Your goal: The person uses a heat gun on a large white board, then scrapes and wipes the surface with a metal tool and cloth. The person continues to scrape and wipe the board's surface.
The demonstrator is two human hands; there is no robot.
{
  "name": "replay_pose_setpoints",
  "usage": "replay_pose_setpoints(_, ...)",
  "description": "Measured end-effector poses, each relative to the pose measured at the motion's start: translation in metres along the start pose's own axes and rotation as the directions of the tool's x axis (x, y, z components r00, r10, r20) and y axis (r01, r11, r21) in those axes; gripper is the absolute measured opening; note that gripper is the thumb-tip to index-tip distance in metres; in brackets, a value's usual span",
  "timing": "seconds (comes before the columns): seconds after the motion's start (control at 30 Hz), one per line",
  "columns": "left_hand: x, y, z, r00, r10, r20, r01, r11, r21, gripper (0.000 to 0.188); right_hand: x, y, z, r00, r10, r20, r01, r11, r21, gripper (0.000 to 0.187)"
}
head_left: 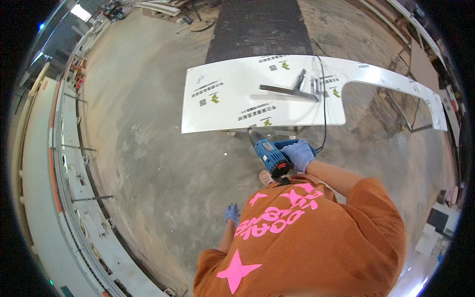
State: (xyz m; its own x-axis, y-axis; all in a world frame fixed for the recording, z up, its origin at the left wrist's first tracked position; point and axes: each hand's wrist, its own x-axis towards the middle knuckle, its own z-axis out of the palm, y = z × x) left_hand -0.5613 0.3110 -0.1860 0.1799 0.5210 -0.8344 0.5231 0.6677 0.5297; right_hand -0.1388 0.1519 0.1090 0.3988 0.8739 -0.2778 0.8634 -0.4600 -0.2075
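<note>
My right hand [300, 155], in a blue glove, is wrapped round the rear handle of a blue corded power drill [268, 152]. The drill's tip points away from me, at the near edge of a large white board [222, 116], and I cannot tell whether it touches. From the handle, a black cord [324, 99] runs up across the board. My left hand [232, 212], gloved too, hangs low by my left side, away from the board. Its fingers look loosely apart, with nothing seen in them. A dark metal bar [282, 90] and a shorter metal piece [301, 80] lie on the board.
The board narrows into a curved arm [420, 89] at the right, over metal stand legs [408, 123]. Beyond lies a dark floor strip [257, 27]. A long machine or bench [42, 163] lines the left side. Panels [423, 69] lean at the far right.
</note>
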Motion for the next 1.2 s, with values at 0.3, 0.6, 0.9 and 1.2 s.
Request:
replay_pose_setpoints(0.3,-0.045,0.026,0.087,0.999,0.023,0.037,-0.028,0.990,0.139,0.039,-0.103,0.102,-0.018,0.997,0.062,-0.039,-0.063,0.998,-0.007,0.028)
replay_pose_setpoints(0.6,-0.110,0.010,0.176,1.000,-0.012,-0.011,0.014,0.972,0.237,0.035,-0.187,0.224,-0.030,0.986,0.117,0.115,-0.105,0.989,-0.107,0.038)
replay_pose_setpoints(0.9,-0.088,-0.063,0.197,1.000,0.023,0.006,-0.023,0.998,-0.063,0.037,-0.240,0.290,-0.035,0.988,0.132,0.080,-0.118,0.980,-0.158,0.032)
replay_pose_setpoints(1.2,-0.137,-0.023,0.202,0.992,0.119,-0.051,-0.112,0.987,0.118,0.045,-0.171,0.234,-0.018,1.000,-0.023,0.015,0.023,1.000,0.001,0.028)
